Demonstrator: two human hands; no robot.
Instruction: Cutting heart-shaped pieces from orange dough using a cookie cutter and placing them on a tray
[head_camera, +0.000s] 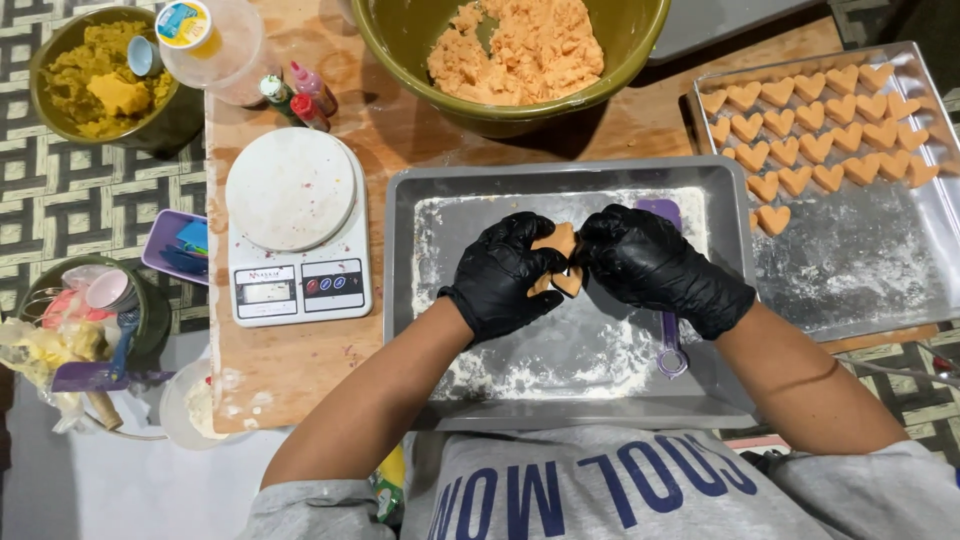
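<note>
Black-gloved left hand (497, 272) & right hand (648, 262) both pinched shut on orange dough piece (561, 262) over floured tray (560, 350).

At the centre of the frame, we bring our two hands together, both in black gloves. Our left hand (497, 272) sits just left of centre, fingers curled inward and thumb tucked toward the right hand (655, 262), which meets it from the right with knuckles raised and fingertips pinched down. The fingertips of both touch. Our bare forearms run up from the lower edge, the left from the lower left, the right from the lower right, elbows spread wide, wrists angled in toward each other.
</note>
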